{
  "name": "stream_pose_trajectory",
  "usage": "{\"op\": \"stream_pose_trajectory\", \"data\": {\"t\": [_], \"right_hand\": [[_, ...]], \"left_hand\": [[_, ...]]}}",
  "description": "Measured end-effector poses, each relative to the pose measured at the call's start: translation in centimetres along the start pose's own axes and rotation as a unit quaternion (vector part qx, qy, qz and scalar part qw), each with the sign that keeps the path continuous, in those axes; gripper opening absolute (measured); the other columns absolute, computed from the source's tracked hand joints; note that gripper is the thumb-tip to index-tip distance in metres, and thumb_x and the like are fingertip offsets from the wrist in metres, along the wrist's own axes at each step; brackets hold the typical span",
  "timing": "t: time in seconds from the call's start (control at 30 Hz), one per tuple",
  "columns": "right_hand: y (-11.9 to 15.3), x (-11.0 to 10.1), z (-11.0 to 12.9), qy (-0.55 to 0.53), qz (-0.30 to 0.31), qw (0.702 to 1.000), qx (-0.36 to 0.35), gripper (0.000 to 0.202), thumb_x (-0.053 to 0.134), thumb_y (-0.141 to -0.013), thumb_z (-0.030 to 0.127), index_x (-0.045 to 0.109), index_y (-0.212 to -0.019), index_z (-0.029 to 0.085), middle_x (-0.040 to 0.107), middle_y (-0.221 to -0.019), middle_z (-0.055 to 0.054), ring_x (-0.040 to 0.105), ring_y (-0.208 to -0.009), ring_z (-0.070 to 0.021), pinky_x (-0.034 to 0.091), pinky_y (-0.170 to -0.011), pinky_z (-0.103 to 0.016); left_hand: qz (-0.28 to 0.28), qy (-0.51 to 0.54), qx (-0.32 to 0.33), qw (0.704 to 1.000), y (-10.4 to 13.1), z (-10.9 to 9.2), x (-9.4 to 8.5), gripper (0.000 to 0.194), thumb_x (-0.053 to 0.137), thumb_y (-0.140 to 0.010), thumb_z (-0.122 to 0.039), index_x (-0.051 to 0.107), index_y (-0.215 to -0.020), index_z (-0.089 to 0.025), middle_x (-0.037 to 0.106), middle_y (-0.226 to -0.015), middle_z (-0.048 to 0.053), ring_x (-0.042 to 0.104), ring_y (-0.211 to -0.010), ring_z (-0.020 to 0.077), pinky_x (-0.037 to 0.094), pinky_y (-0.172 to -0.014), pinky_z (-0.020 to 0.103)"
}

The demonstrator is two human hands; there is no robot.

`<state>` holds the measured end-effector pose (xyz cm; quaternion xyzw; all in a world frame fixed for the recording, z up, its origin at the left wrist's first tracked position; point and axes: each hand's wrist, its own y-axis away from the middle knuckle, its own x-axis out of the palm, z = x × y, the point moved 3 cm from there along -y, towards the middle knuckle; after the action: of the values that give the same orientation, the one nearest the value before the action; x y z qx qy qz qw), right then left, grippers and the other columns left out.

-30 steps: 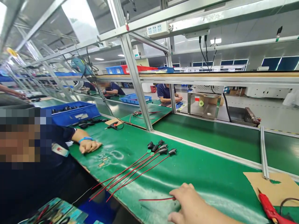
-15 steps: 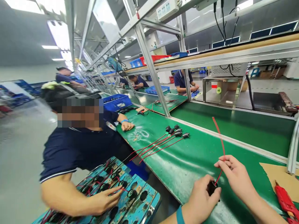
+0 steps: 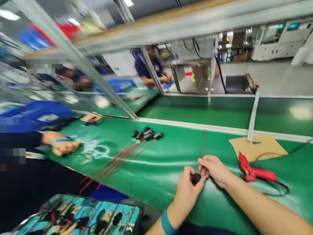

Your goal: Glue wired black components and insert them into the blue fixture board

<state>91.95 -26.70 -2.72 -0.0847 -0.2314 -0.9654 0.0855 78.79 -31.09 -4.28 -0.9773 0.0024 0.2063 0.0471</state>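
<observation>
Left fingers (image 3: 188,171) grip a small black part (image 3: 196,179). Right fingers (image 3: 206,160) touching close beside them, pinching a red wire (image 3: 204,143) that sticks up past them; can't tell if its lower end is in the part. Green surface (image 3: 178,153) below. Right of fingers: red glue gun (image 3: 260,173), brown sheet (image 3: 259,147) just beyond it. Left and beyond: black connectors (image 3: 148,133) with red leads (image 3: 118,161). Far left: co-worker's hand (image 3: 65,147). Lower left, nearer: teal fixture (image 3: 131,216), blurry.

A flat, smooth teal band (image 3: 167,223) circled the wrist of the left hand (image 3: 187,189) (any marking on it was too blurred to tell). The right hand (image 3: 216,170) and forearm (image 3: 264,204) were bare, and a dark navy patch (image 3: 205,229), apparently clothing, showed between the arms.
</observation>
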Motion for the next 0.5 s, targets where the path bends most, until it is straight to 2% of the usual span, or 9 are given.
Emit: {"op": "stream_pose_trajectory", "data": {"t": [0.07,0.13,0.2,0.27,0.33,0.4,0.43,0.5], "right_hand": [[0.2,-0.8,-0.2,-0.015,-0.009,1.000,0.012,0.049,0.078,-0.067,0.061,0.059,-0.075,0.017,0.060,-0.054,0.003,0.051,-0.045,-0.0081,0.036,-0.043,-0.019],[0.5,-1.5,-0.3,-0.025,-0.030,0.999,0.015,0.047,0.078,-0.072,0.052,0.060,-0.097,0.017,0.063,-0.059,0.003,0.055,-0.047,-0.0101,0.037,-0.043,-0.020],[1.3,-2.0,-0.2,-0.027,-0.055,0.998,0.006,0.061,0.076,-0.077,0.045,0.050,-0.124,0.015,0.066,-0.064,0.004,0.057,-0.048,-0.0116,0.038,-0.043,-0.021],[2.4,-2.2,-0.2,-0.022,-0.077,0.997,-0.009,0.075,0.072,-0.082,0.040,0.035,-0.141,0.012,0.067,-0.069,0.003,0.057,-0.050,-0.0123,0.040,-0.045,-0.022],[3.6,-2.2,-0.1,0.004,-0.088,0.995,-0.041,0.078,0.070,-0.085,0.037,0.029,-0.148,0.013,0.067,-0.075,0.003,0.058,-0.056,-0.0122,0.043,-0.050,-0.023],[4.9,-2.1,0.2,0.079,-0.072,0.989,-0.102,0.067,0.066,-0.089,0.033,0.037,-0.147,0.018,0.065,-0.080,0.002,0.058,-0.062,-0.0120,0.046,-0.056,-0.025],[5.7,-1.9,0.4,0.132,-0.056,0.979,-0.143,0.057,0.063,-0.091,0.030,0.043,-0.144,0.020,0.065,-0.082,0.001,0.059,-0.065,-0.0123,0.047,-0.060,-0.025],[7.3,-1.7,0.9,0.247,-0.021,0.941,-0.231,0.040,0.055,-0.095,0.023,0.054,-0.136,0.022,0.066,-0.088,-0.002,0.061,-0.073,-0.0141,0.050,-0.068,-0.028]], "left_hand": [[0.034,0.033,-0.028,0.998,0.1,0.2,0.5,0.026,0.069,-0.082,-0.033,0.045,-0.088,-0.025,0.059,-0.081,-0.002,0.058,-0.072,0.0175,0.046,-0.070,0.029],[0.074,0.063,-0.048,0.994,0.2,0.3,0.8,0.028,0.069,-0.082,-0.033,0.044,-0.092,-0.025,0.062,-0.085,-0.001,0.061,-0.077,0.0187,0.047,-0.074,0.031],[0.109,0.085,-0.058,0.989,0.4,0.1,0.9,0.028,0.067,-0.084,-0.033,0.043,-0.096,-0.025,0.067,-0.085,0.000,0.065,-0.079,0.0199,0.048,-0.075,0.033],[0.131,0.099,-0.064,0.984,0.9,-0.2,0.8,0.028,0.066,-0.086,-0.032,0.044,-0.102,-0.025,0.070,-0.086,0.000,0.067,-0.080,0.0206,0.049,-0.078,0.034],[0.139,0.105,-0.069,0.982,1.2,-0.4,0.5,0.030,0.065,-0.087,-0.031,0.045,-0.108,-0.025,0.072,-0.088,0.001,0.068,-0.082,0.0209,0.049,-0.082,0.035],[0.143,0.103,-0.069,0.982,1.5,-0.5,0.0,0.031,0.066,-0.086,-0.031,0.049,-0.111,-0.024,0.072,-0.091,0.002,0.067,-0.085,0.0214,0.048,-0.083,0.036],[0.147,0.102,-0.065,0.982,1.5,-0.5,-0.2,0.029,0.066,-0.086,-0.031,0.051,-0.110,-0.023,0.071,-0.092,0.002,0.067,-0.085,0.0215,0.049,-0.082,0.036],[0.158,0.110,-0.057,0.980,1.6,-0.5,-0.7,0.024,0.065,-0.088,-0.031,0.054,-0.107,-0.023,0.070,-0.092,0.002,0.065,-0.085,0.0211,0.049,-0.081,0.035]]}}
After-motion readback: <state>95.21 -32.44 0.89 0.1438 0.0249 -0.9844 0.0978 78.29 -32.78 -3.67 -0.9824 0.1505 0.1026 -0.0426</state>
